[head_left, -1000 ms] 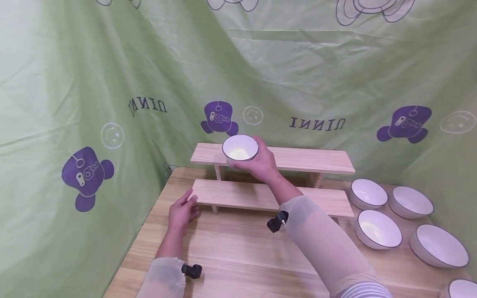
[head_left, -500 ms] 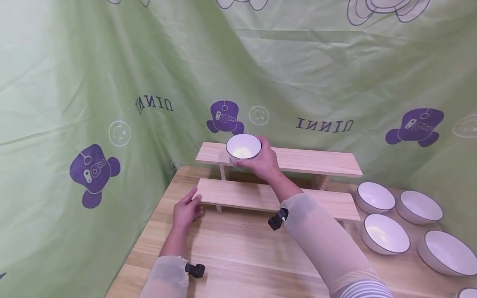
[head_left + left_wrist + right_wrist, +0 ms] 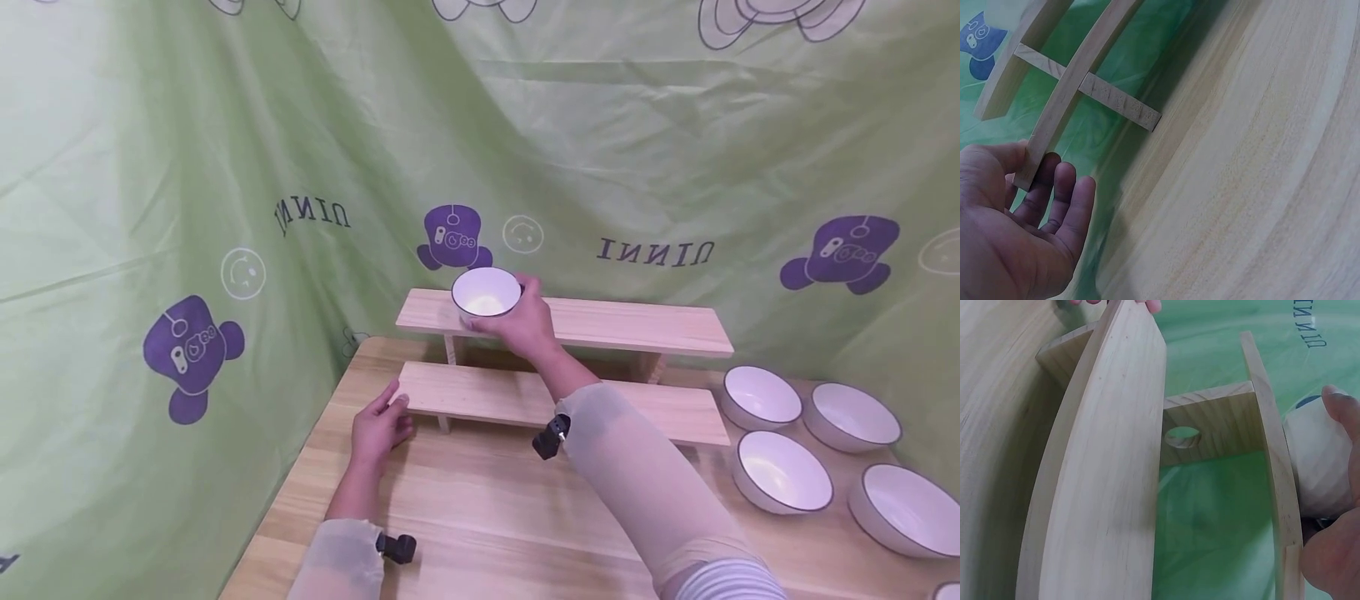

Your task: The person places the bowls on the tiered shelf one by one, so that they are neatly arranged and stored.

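Observation:
My right hand (image 3: 527, 323) grips a white bowl (image 3: 486, 292) with a dark rim by its right side. The bowl sits upright right at the left part of the upper board (image 3: 630, 325) of a two-tier wooden shelf. In the right wrist view, that bowl (image 3: 1319, 462) shows its pale outside against the upper board's edge, partly covered by the fingers. My left hand (image 3: 377, 427) pinches the left end of the lower board (image 3: 480, 390). Seen from the left wrist, the thumb lies over the board's end (image 3: 1038, 150) and the fingers curl beneath.
Several white dark-rimmed bowls stand on the wooden table (image 3: 480, 517) at right, including a near one (image 3: 782, 471), a back one (image 3: 761, 396) and a wide one (image 3: 907, 510). A green printed curtain (image 3: 360, 125) hangs behind and to the left.
The head view has turned slightly, shifting the scene to the right. Over the upper board, the bowl in my right hand has moved slightly left and back. My left hand stays at the lower board's end.

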The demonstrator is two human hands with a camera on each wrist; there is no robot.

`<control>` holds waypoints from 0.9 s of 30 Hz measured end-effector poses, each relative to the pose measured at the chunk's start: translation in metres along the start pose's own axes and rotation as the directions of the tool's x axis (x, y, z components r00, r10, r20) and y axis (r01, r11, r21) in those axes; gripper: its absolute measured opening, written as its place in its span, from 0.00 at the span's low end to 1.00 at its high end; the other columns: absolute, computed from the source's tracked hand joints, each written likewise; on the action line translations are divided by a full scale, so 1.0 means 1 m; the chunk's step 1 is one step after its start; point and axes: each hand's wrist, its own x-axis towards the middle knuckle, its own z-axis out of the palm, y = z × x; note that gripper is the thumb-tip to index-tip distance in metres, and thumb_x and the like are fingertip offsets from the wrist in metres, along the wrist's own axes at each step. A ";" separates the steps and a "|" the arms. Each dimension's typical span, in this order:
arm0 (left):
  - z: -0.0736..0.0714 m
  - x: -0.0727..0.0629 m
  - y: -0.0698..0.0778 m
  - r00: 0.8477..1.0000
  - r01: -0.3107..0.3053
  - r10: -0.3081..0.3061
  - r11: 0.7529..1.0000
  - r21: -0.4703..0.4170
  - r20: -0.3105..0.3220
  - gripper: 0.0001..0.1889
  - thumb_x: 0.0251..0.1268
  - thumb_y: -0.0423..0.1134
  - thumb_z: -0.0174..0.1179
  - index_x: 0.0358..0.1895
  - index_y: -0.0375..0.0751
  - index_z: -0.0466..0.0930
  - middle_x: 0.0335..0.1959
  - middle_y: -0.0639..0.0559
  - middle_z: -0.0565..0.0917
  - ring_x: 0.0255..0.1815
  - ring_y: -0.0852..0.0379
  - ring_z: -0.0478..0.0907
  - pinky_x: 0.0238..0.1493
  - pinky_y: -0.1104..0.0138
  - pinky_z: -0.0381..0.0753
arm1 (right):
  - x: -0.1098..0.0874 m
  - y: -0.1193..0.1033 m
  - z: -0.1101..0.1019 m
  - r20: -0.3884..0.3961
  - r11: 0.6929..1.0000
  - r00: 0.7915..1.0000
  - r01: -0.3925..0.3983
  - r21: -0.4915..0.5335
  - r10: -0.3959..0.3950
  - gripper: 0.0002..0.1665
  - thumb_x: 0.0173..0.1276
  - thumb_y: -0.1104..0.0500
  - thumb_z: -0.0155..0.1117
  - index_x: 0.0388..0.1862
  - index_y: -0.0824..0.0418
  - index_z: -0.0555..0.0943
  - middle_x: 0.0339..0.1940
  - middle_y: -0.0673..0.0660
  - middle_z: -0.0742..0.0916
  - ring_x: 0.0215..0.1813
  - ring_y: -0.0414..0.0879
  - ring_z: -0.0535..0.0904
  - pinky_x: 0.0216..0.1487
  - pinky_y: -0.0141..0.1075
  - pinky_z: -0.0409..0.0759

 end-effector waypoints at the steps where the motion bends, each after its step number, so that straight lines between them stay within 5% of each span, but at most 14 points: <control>1: 0.001 0.000 0.001 1.000 -0.003 0.003 1.000 -0.003 -0.002 0.29 0.69 0.44 0.70 0.72 0.58 0.76 0.57 0.44 0.79 0.41 0.51 0.83 0.50 0.55 0.91 | 0.001 -0.001 0.000 -0.004 1.000 1.000 0.002 -0.003 -0.002 0.73 0.34 0.41 0.93 0.75 0.56 0.60 0.65 0.65 0.79 0.66 0.58 0.77 0.71 0.47 0.76; 16: -0.001 0.002 0.002 1.000 -0.012 0.012 1.000 0.024 -0.007 0.29 0.70 0.45 0.69 0.73 0.58 0.76 0.50 0.46 0.78 0.39 0.55 0.84 0.49 0.57 0.91 | 0.003 -0.007 0.005 0.024 1.000 1.000 0.005 0.002 -0.005 0.71 0.38 0.41 0.92 0.74 0.57 0.58 0.63 0.66 0.79 0.66 0.58 0.77 0.71 0.48 0.76; 27: -0.004 0.000 0.001 1.000 -0.006 0.006 1.000 0.028 0.011 0.30 0.69 0.46 0.70 0.74 0.58 0.74 0.49 0.47 0.79 0.39 0.56 0.85 0.51 0.57 0.90 | -0.002 -0.004 0.003 0.063 0.998 0.997 0.039 -0.041 -0.036 0.88 0.37 0.42 0.93 0.86 0.57 0.44 0.77 0.65 0.71 0.77 0.59 0.66 0.81 0.50 0.62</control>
